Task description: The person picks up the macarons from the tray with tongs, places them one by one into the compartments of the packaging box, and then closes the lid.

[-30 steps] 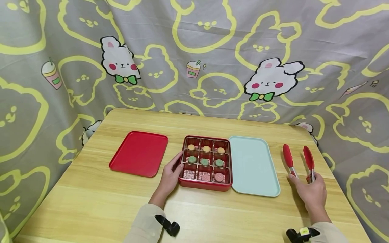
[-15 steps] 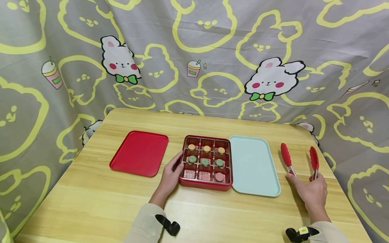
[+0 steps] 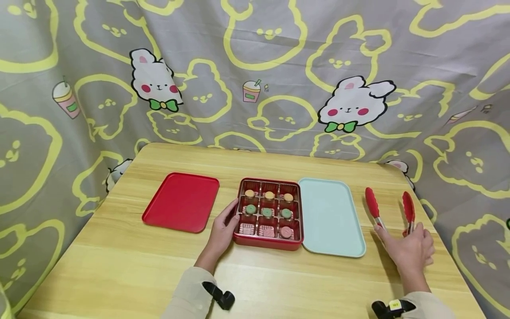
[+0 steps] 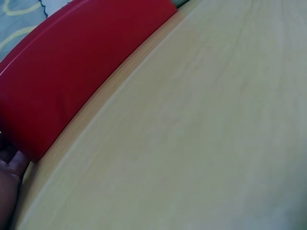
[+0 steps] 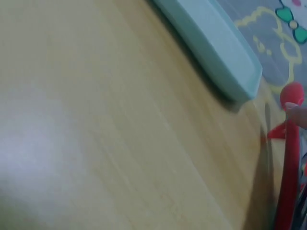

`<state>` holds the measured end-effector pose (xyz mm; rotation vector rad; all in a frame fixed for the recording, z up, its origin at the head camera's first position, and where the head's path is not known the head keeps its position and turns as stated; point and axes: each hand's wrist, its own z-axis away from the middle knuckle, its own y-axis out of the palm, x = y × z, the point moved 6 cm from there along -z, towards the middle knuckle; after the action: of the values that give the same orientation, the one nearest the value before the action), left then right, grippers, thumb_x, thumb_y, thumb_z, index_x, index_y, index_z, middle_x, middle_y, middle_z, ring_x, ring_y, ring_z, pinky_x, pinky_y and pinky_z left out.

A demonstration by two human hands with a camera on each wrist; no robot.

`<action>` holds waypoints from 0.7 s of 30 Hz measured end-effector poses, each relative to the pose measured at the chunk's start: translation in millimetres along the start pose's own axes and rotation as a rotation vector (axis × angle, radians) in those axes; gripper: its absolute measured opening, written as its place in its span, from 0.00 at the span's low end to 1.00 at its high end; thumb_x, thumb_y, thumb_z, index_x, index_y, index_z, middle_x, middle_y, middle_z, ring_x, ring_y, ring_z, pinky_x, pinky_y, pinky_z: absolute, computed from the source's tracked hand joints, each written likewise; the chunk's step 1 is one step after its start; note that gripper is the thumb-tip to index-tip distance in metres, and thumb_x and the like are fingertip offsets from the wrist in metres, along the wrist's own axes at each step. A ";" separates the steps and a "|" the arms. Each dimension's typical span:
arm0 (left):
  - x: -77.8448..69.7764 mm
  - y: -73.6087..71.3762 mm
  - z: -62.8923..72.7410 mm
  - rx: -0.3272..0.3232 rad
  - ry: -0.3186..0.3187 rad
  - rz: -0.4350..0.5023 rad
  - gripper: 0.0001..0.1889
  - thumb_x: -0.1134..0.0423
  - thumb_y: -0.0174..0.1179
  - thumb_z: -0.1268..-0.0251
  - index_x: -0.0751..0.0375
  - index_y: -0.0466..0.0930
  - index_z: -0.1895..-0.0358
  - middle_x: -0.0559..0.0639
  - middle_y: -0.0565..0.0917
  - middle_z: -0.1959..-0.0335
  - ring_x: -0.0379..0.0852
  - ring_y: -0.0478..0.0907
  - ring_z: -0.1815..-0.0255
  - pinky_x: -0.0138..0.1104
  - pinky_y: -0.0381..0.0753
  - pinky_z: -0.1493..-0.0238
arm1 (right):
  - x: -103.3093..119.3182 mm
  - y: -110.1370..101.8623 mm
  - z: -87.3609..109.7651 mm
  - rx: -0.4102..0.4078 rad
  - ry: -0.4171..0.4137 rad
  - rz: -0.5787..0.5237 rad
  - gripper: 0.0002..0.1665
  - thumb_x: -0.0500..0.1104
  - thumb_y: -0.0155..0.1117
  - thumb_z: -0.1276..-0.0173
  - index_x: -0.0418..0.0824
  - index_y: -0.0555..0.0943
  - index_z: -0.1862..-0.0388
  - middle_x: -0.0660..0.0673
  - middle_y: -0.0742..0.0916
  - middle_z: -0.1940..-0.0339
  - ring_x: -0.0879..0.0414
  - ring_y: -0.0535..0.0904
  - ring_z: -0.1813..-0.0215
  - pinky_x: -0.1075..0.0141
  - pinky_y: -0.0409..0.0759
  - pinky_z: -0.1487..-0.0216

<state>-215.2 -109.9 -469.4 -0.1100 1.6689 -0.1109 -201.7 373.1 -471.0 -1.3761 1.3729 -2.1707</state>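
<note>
At the middle of the table, a red box (image 3: 268, 244) has a clear tray of nine compartments. Orange-yellow macarons (image 3: 269, 195) lie in the back row, green macarons (image 3: 267, 212) in the middle row, and pink macarons (image 3: 286, 232) in the front row's middle and right compartments. The front left compartment shows only its ribbed bottom. My left hand (image 3: 221, 229) rests its thumb and fingers against the box's left side. At the right, my right hand (image 3: 410, 248) holds red-tipped tongs (image 3: 372, 203) with their arms spread apart and nothing between the tips.
A pale green tray (image 3: 332, 217) lies against the box's right side. To the left lies a red lid-like tray (image 3: 181, 201). A patterned curtain (image 3: 287, 53) hangs behind the wooden table (image 3: 275, 283).
The tongs' arms spread wider, then came slightly closer together, and shifted a little left. Some right fingers have loosened outward. The left hand and the box stay put.
</note>
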 end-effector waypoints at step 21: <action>1.1 -108.5 2.5 -0.171 0.069 -0.308 0.28 0.63 0.50 0.29 0.46 0.59 0.28 0.54 0.62 0.28 0.55 0.57 0.28 0.53 0.61 0.32 | 192.8 95.6 152.7 0.271 -0.582 -0.372 0.50 0.52 0.65 0.38 0.38 0.50 0.25 0.39 0.57 0.24 0.42 0.61 0.29 0.52 0.57 0.28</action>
<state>-212.2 -217.5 -455.7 -0.4979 1.7194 -0.2061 -208.3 115.2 -415.5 -2.0433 0.6276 -1.8185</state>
